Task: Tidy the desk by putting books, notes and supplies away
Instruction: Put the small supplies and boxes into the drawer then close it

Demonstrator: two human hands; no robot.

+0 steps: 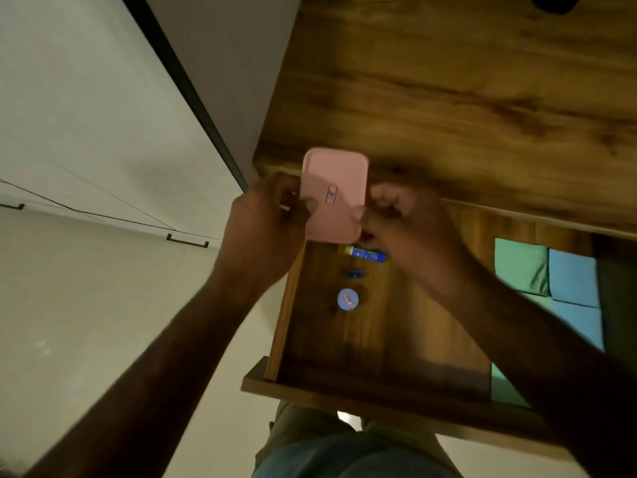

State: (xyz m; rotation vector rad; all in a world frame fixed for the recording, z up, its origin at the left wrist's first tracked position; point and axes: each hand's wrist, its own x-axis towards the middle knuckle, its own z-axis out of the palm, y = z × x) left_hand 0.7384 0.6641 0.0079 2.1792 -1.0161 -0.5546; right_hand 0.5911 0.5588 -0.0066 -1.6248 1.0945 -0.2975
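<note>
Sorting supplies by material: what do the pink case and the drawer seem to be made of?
The pink case, held in both hands, looks like smooth matte plastic: even colour, rounded corners, a small sticker on it. The drawer looks like wood or wood-grain laminate with a slight sheen: brown streaked grain. Which of the two, I cannot tell.

pink case [332, 194], blue-yellow glue stick [365, 254], wood-grain brown desk [465, 98].

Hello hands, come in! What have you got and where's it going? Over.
Both hands, left and right, grip pink case over open drawer. Glue stick, clip, round tin already inside. Nothing blocking.
</note>
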